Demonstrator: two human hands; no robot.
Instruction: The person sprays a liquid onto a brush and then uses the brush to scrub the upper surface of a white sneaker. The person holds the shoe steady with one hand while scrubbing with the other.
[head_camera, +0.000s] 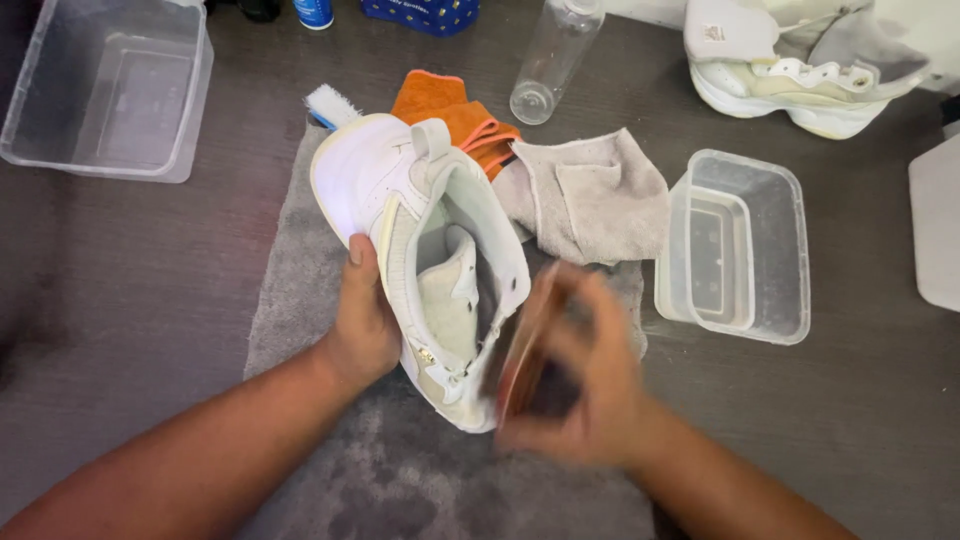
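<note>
My left hand (365, 320) grips the side of a white high-top sneaker (420, 230), which lies tilted on a grey towel (300, 300) with its opening facing up. My right hand (585, 385) is motion-blurred and holds a brown brush (525, 345) against the sneaker's right side near the toe. The brush's details are smeared by the blur.
An orange cloth (450, 115) and a beige rag (595, 195) lie behind the sneaker. A small white-bristled brush (328, 103) peeks out at the heel. Clear plastic tubs stand at far left (110, 90) and right (740, 245). A clear bottle (555, 55) and another sneaker (800, 65) sit at the back.
</note>
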